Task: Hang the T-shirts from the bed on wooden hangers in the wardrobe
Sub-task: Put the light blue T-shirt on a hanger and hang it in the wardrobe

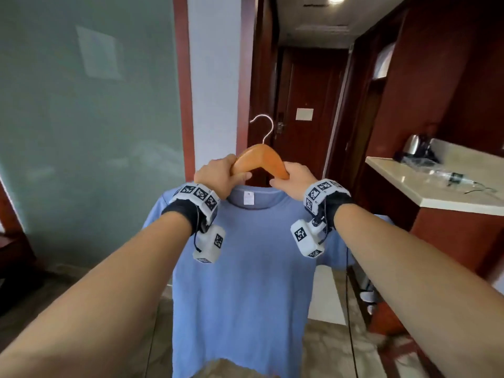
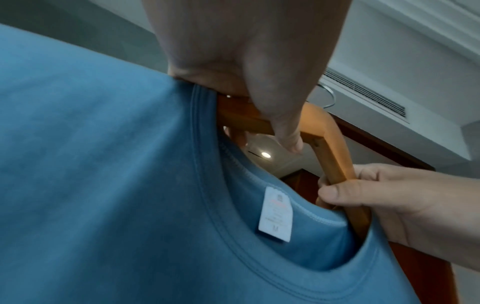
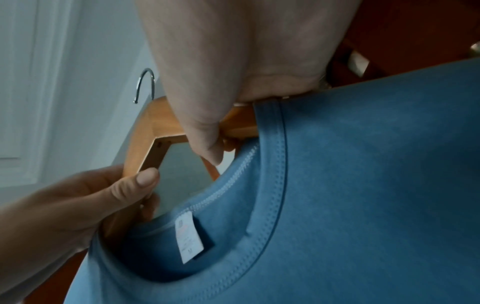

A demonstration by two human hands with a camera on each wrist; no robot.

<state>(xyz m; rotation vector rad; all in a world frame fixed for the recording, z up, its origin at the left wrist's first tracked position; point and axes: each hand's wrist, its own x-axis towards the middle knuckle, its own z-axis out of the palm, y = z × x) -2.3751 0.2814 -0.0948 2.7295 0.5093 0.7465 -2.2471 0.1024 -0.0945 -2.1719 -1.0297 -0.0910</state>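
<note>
A blue T-shirt (image 1: 245, 268) hangs from a wooden hanger (image 1: 259, 159) with a metal hook (image 1: 263, 126), held up in front of me. My left hand (image 1: 218, 175) grips the hanger's left arm at the collar. My right hand (image 1: 291, 178) grips its right arm. In the left wrist view, the left hand (image 2: 259, 102) curls round the hanger (image 2: 330, 152) above the T-shirt (image 2: 103, 185), and the right hand (image 2: 389, 201) pinches the other arm. In the right wrist view, the right hand (image 3: 207, 131) wraps the hanger (image 3: 145, 144) beside the T-shirt (image 3: 363, 185), with the left hand (image 3: 98, 197) pinching the far arm.
A dark red door (image 1: 305, 115) closes a short corridor straight ahead. A white counter (image 1: 425, 186) with a kettle (image 1: 414, 145) stands at the right above red-brown cabinets. A frosted glass wall (image 1: 87, 118) fills the left. Tiled floor lies below.
</note>
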